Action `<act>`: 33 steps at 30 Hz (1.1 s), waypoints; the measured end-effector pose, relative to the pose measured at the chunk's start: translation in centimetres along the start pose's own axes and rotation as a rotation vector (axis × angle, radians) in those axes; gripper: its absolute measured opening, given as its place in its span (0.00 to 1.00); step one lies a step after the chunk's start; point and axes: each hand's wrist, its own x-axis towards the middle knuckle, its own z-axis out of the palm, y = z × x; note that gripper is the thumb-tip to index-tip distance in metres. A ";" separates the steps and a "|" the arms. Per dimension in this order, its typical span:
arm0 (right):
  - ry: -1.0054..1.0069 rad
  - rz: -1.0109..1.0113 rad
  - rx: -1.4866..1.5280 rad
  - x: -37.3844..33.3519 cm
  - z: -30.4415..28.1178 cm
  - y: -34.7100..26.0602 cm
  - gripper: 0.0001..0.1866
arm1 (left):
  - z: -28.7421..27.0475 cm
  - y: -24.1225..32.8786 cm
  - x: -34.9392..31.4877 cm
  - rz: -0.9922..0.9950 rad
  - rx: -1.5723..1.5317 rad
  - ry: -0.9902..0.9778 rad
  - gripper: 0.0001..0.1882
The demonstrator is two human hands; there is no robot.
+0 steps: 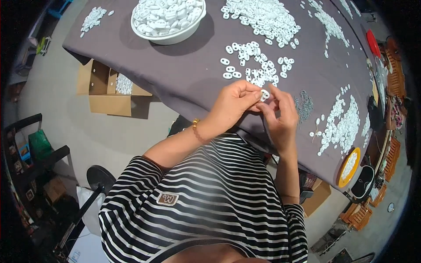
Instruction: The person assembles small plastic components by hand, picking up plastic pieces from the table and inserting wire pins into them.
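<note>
White piece: a small oval plastic part (pixel 265 94) with two holes sits pinched between my two hands, just above the near edge of the table.
Left hand: my left hand (pixel 232 105) has thumb and forefinger pressed onto the part's left side, the other fingers curled in under the palm; a gold bracelet (pixel 195 123) sits at the wrist.
Right hand: my right hand (pixel 280 116) meets it from the other side, fingertips (pixel 271 93) bunched together on the same piece; I cannot tell how the thumb lies.
Table: a grey cloth-covered table (pixel 184 74) runs across my view.
Loose pieces: a scatter of the same white parts (pixel 254 65) lies just beyond my hands, with a bigger heap (pixel 263 17) farther back.
Bowl: a white bowl (pixel 169 37) full of these parts stands well to the left of the heap.
Right side: another spread of white parts (pixel 344 125) lies near a yellow-rimmed dish (pixel 348 166) holding more.
Floor: an open cardboard box (pixel 107 90) rests below the table's left edge.
</note>
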 end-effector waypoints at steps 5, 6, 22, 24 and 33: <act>0.050 -0.223 -0.192 0.1 0.2 0.9 0.18 | 0.0 0.2 -0.1 0.053 0.026 -0.049 0.13; 0.052 -0.221 -0.192 0.1 0.2 0.9 0.18 | 0.1 0.3 -0.2 0.090 0.019 -0.073 0.13; 0.113 -0.320 -0.280 -0.2 0.7 0.2 0.22 | 0.1 0.4 -0.8 0.348 0.387 -0.006 0.09; 0.119 -0.336 -0.294 -0.1 0.7 0.2 0.23 | 0.2 0.4 -0.9 0.375 0.387 -0.002 0.08; 0.097 -0.370 -0.343 -0.3 0.9 -0.3 0.20 | 0.0 -0.3 -0.9 0.475 0.394 0.037 0.07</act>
